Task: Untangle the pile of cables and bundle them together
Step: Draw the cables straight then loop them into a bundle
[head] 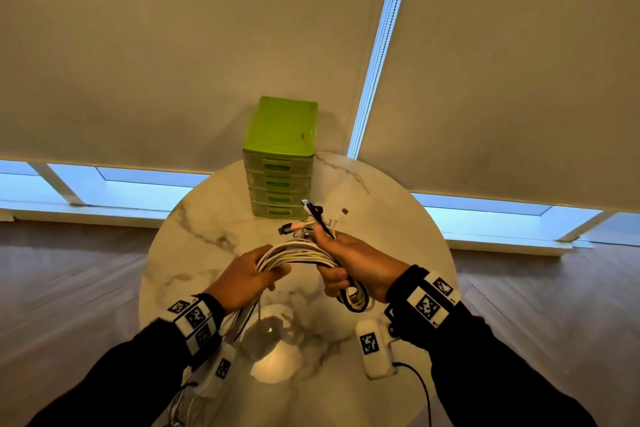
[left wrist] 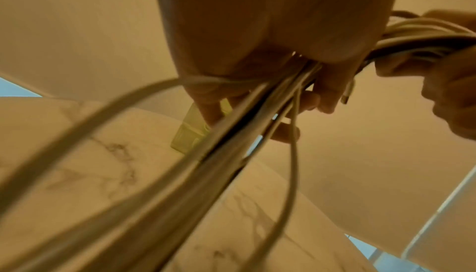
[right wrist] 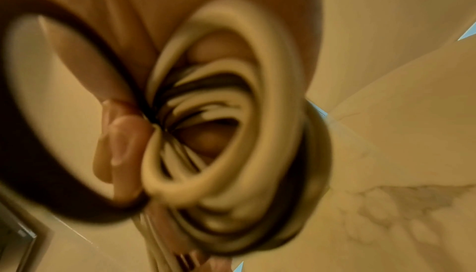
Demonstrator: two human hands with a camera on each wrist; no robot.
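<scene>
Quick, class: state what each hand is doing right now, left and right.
Left hand: closed, grips the cable bundle where its strands trail down.
Right hand: closed, grips the same bundle at its coiled loops.

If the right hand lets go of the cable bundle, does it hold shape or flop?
Likely flops: the cable bundle sags between the left hand and right hand. Its loops would probably spring open, since nothing visibly ties them. Loose strands already dangle below the left hand.
</scene>
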